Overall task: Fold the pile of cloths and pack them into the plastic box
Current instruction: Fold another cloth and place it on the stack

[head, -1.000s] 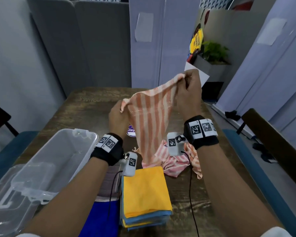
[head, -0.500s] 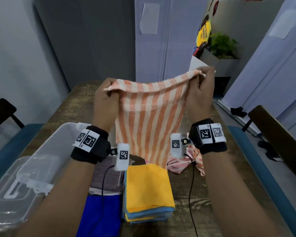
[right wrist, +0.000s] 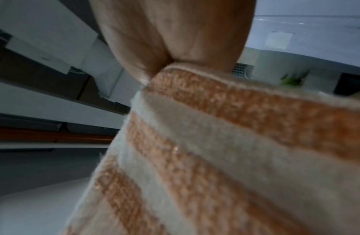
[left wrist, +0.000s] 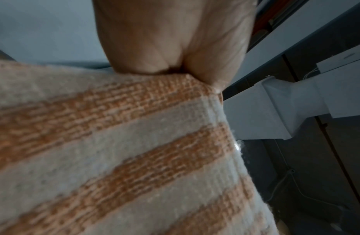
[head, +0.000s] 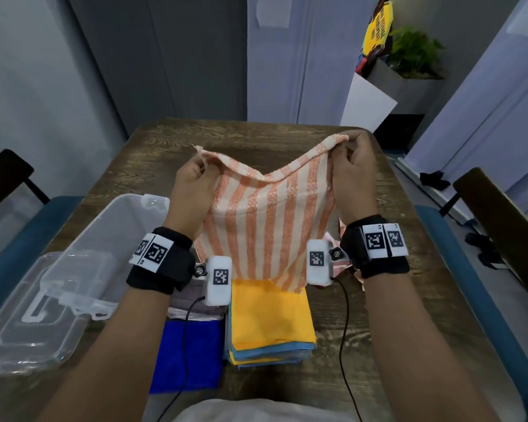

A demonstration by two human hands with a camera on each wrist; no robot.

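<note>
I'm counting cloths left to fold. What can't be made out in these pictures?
Head view: the unfolded pile is mostly hidden behind the held striped cloth and the right wrist.
Head view: the grey folded cloths lie partly under the left wrist's camera.
Both wrist views: blurred; the striped cloth fills them, hiding the table.

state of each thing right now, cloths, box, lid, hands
orange striped cloth: held up unfolded, top edge sagging
left hand: pinches its top left corner
right hand: pinches its top right corner
plastic box: open
lid: off, beside plastic box
yellow-topped stack: folded
pink striped cloth: crumpled
</note>
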